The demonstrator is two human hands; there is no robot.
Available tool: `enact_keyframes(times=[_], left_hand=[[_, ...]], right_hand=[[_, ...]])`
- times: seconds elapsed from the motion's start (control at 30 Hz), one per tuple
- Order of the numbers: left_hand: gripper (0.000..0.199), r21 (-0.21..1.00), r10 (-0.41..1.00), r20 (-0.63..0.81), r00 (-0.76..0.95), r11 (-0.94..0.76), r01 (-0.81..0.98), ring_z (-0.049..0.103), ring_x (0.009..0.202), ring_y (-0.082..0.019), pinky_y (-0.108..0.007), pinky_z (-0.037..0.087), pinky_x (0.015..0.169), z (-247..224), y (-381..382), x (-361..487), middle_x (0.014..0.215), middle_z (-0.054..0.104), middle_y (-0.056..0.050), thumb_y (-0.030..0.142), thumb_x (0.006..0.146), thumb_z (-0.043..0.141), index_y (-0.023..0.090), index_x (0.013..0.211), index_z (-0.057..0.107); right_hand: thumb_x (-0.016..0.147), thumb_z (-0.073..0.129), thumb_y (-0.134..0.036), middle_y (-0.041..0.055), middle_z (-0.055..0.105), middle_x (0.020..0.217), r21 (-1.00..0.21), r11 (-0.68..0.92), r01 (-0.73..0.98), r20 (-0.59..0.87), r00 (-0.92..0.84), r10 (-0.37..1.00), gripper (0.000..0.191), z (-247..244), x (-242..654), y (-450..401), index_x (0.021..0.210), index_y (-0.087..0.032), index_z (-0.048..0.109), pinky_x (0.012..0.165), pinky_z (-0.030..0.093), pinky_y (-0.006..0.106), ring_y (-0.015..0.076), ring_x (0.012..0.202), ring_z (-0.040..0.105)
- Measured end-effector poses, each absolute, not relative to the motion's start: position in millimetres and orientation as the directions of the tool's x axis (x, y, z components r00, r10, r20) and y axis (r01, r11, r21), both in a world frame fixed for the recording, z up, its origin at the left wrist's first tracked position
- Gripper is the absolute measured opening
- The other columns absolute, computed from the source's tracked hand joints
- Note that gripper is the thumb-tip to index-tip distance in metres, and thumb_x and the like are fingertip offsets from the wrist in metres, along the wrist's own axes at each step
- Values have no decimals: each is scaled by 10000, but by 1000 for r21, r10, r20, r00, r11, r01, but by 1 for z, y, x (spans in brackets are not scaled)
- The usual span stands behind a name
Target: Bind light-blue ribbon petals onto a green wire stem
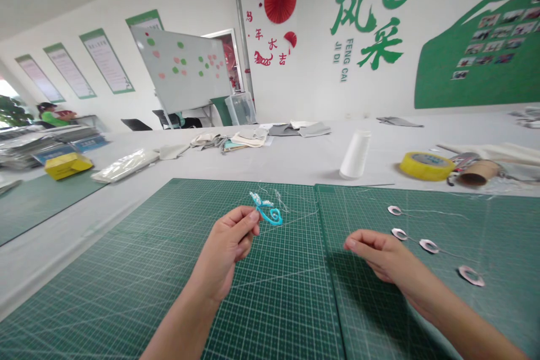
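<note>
Between thumb and forefinger, my left hand (236,233) pinches a small bright blue looped ornament (275,216) with white beads along its upper part. It is held above the green cutting mat (270,304). My right hand (375,250) is closed in a pinch, over the second green mat (379,197), apart from the ornament. Whatever its fingertips hold, if anything, is too small to make out. Several pale pink rings (429,246) with thin threads lie on the mat beyond and beside my right hand.
Behind the mats stands a white thread cone (355,154). To its right are yellow tape (426,165) and a cardboard tube (478,172). Folded cloth (248,138) lies further back. At left are a yellow box (68,165) and a clear plastic packet (125,165). A person (54,117) sits far left.
</note>
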State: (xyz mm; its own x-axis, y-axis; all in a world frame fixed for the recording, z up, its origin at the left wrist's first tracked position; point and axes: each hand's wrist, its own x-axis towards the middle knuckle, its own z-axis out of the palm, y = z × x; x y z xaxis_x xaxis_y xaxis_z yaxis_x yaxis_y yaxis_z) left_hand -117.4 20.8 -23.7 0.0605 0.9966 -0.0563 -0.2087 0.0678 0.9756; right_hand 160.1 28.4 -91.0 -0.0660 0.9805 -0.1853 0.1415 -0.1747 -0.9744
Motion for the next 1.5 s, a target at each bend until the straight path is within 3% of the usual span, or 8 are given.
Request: enact_keyframes(times=[0.33,0.43,0.6,0.77,0.97,1.07,1.33,1.5], left_hand=[[230,977,999,-29,13,31,-210,226,386,8,-156,151,387,-26,23,-118,645,528,50,333,821,670,140,744,570],[235,986,996,-60,59,68,-154,218,387,6,-174,140,396,-28,21,-111,641,523,49,332,840,648,136,739,569],[239,989,987,-96,129,109,-95,226,394,0,-199,124,421,-29,14,-99,631,521,49,319,865,619,135,723,563],[250,987,971,-121,205,141,-82,237,404,-5,-212,113,429,-30,7,-90,642,531,48,330,877,608,139,726,555],[238,990,951,-122,284,136,-29,270,421,-24,-212,140,420,-36,1,-77,609,518,39,319,864,601,124,728,595],[235,990,956,-125,266,137,-29,270,415,-21,-211,140,420,-37,2,-77,615,528,39,317,862,603,128,723,588],[254,983,954,-142,266,166,-72,274,419,-13,-211,144,434,-37,3,-81,644,539,37,326,871,611,132,715,564],[261,981,948,-159,277,185,-68,271,409,-8,-208,140,431,-37,3,-82,637,544,36,332,861,616,129,704,567]], right_hand=[[779,578,-504,-82,347,418,-942,-132,308,-56,244,968,337,-102,193,40,715,-185,664,358,214,225,91,336,295],[750,640,-441,98,683,881,-897,-12,442,131,290,948,298,-91,186,36,891,-196,733,672,489,384,271,815,623],[887,538,-394,98,568,1327,-680,342,649,478,38,878,438,-72,147,14,1287,-223,584,1099,275,496,292,1269,435],[861,605,-400,100,474,1447,-926,222,305,201,-100,974,546,-74,103,-7,1371,-246,482,1129,234,525,285,1342,387],[674,809,-399,22,686,950,-924,-92,-371,22,-291,957,466,-79,71,-15,1074,-244,628,720,532,263,158,785,664],[692,822,-405,-98,463,573,-882,-237,-407,-98,-334,938,332,-77,71,-18,896,-214,643,345,238,126,-4,361,287],[763,778,-374,-126,209,511,-778,-328,-535,-234,-238,943,248,-79,76,-22,762,-198,603,376,63,187,47,441,59],[831,661,-390,-71,414,592,-989,-39,-142,-22,-115,993,191,-84,78,-18,861,-205,625,426,254,209,76,458,300]])
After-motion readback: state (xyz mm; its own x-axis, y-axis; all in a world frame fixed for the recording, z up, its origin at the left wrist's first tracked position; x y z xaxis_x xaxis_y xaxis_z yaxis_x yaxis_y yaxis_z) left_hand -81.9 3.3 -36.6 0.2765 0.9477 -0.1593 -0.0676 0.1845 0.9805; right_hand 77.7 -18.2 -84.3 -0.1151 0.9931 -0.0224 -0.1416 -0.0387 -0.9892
